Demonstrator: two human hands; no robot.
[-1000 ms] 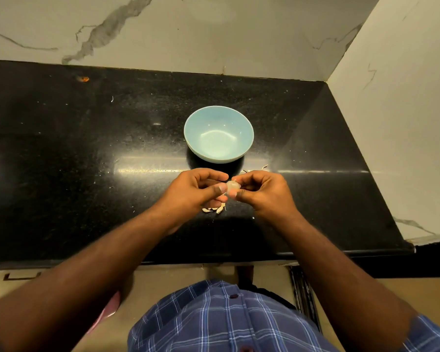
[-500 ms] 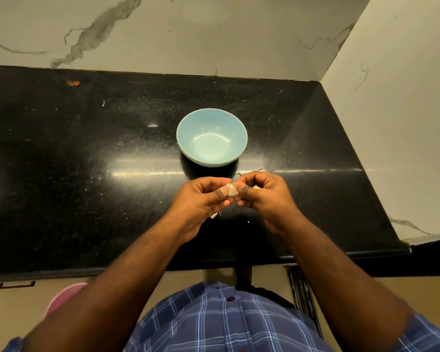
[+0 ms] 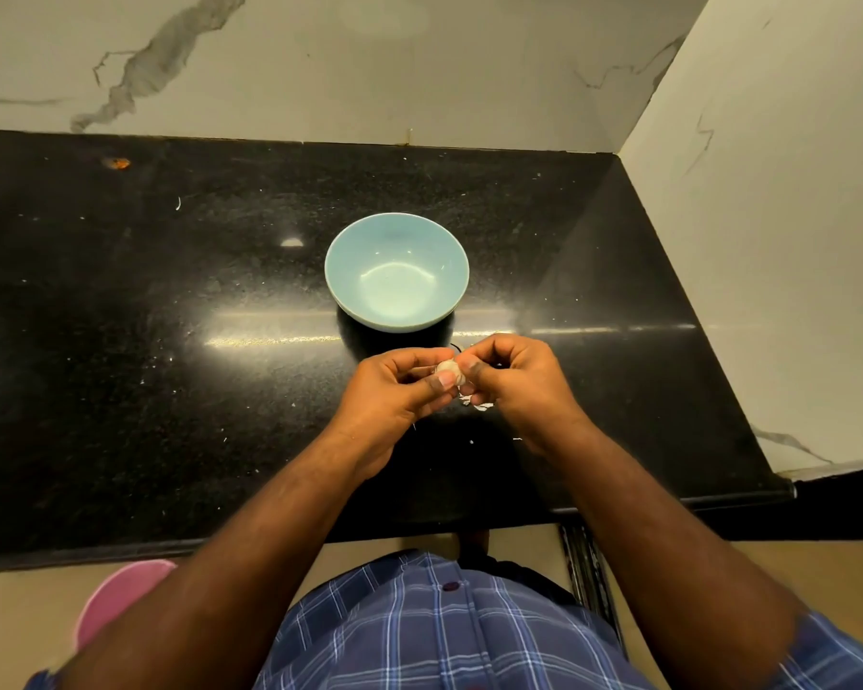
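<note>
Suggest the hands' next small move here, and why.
Probably strip more skin: the left hand and right hand both pinch the pale garlic clove, peel scraps lie on the counter beneath, and the blue bowl beyond stands empty.

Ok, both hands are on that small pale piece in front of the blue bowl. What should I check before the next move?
1. Grip: left hand and right hand both pinch the pale piece between thumb and fingertips: ok.
2. Skin fully off the pale piece: cannot tell, since the fingers cover most of it.
3. Blue bowl upright with nothing in it, just beyond the hands: ok.
4. Way from the hands to the bowl free of other things: ok.
5. Scraps lie on the countertop under the hands, none in the bowl: ok.
</note>
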